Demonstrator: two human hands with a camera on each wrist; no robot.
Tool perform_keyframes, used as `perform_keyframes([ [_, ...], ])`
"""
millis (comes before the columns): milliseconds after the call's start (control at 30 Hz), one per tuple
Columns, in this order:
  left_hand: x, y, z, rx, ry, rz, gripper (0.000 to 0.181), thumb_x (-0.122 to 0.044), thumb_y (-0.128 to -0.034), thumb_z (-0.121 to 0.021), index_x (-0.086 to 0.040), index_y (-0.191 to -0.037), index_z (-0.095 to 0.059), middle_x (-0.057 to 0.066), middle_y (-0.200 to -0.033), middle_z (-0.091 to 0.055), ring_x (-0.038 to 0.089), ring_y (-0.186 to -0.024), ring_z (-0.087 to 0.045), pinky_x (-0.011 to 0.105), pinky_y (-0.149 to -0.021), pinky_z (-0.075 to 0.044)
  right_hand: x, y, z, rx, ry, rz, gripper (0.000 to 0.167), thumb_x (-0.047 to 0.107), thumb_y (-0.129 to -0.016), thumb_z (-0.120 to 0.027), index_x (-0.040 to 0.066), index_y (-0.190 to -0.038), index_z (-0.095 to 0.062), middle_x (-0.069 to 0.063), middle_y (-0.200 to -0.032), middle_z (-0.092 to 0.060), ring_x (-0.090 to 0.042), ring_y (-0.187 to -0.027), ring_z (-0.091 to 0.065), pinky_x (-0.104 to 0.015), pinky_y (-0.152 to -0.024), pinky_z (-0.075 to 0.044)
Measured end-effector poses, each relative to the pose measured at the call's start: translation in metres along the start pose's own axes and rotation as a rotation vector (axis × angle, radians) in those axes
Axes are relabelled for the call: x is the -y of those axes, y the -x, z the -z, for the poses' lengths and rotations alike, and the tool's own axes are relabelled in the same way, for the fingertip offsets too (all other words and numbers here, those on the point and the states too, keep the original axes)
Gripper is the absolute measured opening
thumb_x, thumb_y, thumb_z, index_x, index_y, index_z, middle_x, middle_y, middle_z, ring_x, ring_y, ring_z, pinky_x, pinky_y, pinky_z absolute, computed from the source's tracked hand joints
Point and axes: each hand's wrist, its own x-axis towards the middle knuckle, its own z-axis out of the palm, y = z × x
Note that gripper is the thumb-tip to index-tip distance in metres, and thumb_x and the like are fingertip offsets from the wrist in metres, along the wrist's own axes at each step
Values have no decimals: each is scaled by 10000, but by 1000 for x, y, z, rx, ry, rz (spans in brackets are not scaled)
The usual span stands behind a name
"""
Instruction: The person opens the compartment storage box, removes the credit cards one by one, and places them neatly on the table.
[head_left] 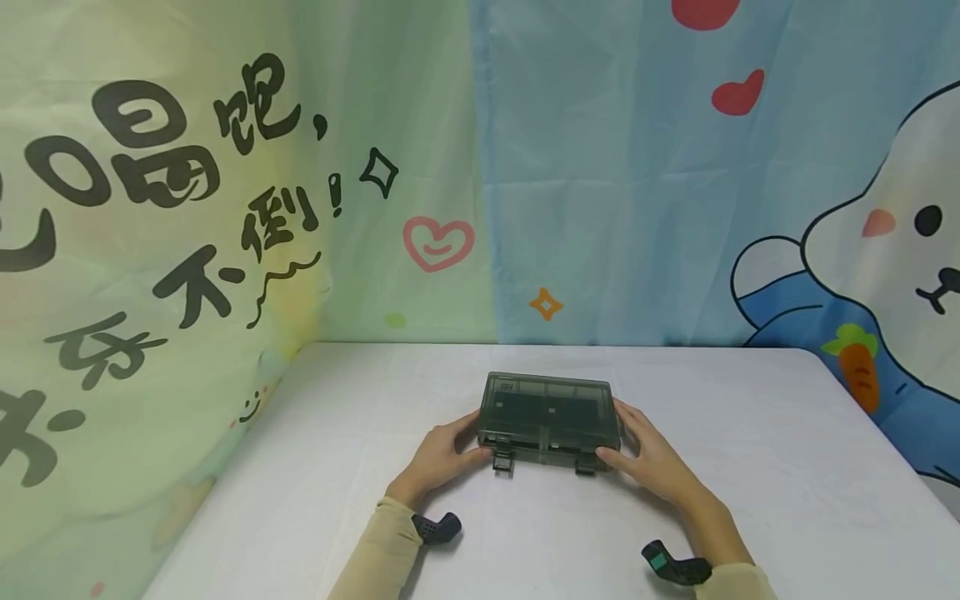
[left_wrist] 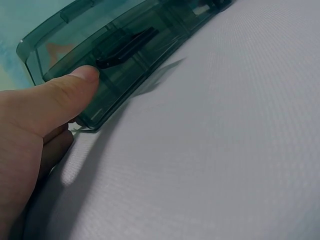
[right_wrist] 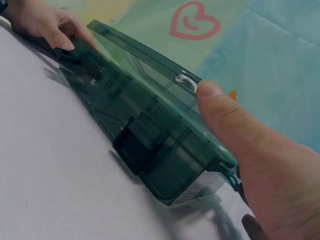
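Observation:
A dark translucent green plastic case (head_left: 551,425) lies on the table between both hands. Its two front latches (head_left: 502,460) hang flipped outward. In the right wrist view the lid (right_wrist: 142,60) stands slightly raised from the body. My left hand (head_left: 442,457) holds the left front corner, its thumb (left_wrist: 82,82) on the front beside a latch (left_wrist: 125,47). With its thumb at the lid's front edge, my right hand (head_left: 652,458) grips the right end; its fingers lie along that side, partly hidden. What the case contains cannot be made out.
A white cloth covers the table (head_left: 540,533). Behind it hangs a printed backdrop (head_left: 600,208) with hearts and a cartoon bear; another printed sheet (head_left: 150,350) runs along the left. Dark wrist-worn devices (head_left: 437,528) sit on both forearms.

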Motion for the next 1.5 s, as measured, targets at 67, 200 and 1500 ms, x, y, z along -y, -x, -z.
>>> perform_keyframes([
  [67,0,0,0,2,2,2,763,-546,-827,-653,-182,-1450,-403,27,-1435,-488,220,-1335,-457,390,-1126,-357,1,0,1,-8,0,4,913,477,-863,-652,35,-1511,-186,-232,-1533,-224,-493,-1390,-211,-715,-1053,-224],
  [200,-1,0,0,3,1,10,777,-571,-816,-648,-181,-1445,-411,36,-1433,-490,225,-1335,-458,394,-1124,-359,4,0,3,-32,4,10,867,453,-879,-641,29,-1503,-214,-243,-1524,-243,-499,-1383,-225,-716,-1047,-234],
  [1500,-2,1,0,-7,20,-8,719,-566,-860,-596,-167,-1435,-428,31,-1428,-494,225,-1330,-463,409,-1119,-364,38,-17,22,-261,-63,-111,638,509,-960,-470,28,-1379,-450,-257,-1364,-507,-444,-1246,-490,-536,-982,-467],
])
